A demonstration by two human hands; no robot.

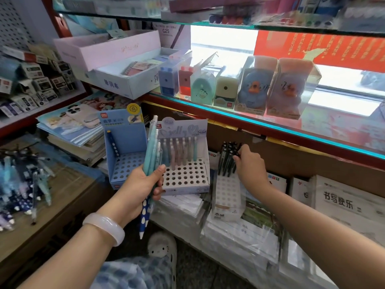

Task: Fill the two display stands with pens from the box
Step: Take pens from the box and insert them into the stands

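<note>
Pens point(153, 147), pale teal and translucent, bunched upright.

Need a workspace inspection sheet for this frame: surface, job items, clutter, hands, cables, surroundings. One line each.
Surface: low shelf of plastic-wrapped paper packs; the stands sit on the stacks.
Job items: blue stand holds one dotted pen at its left wall, other holes open; white stand has its back rows filled, front holes empty; dark pens stand in a third, clear holder.
Clutter: loose pens heaped at left; notebook stack behind the blue stand.
Hands: left hand grips a bunch of pastel pens; right hand pinches the dark pens' tops.
Cables: nothing seen.
Surroundings: glass shelf above with boxed sharpeners.
</note>
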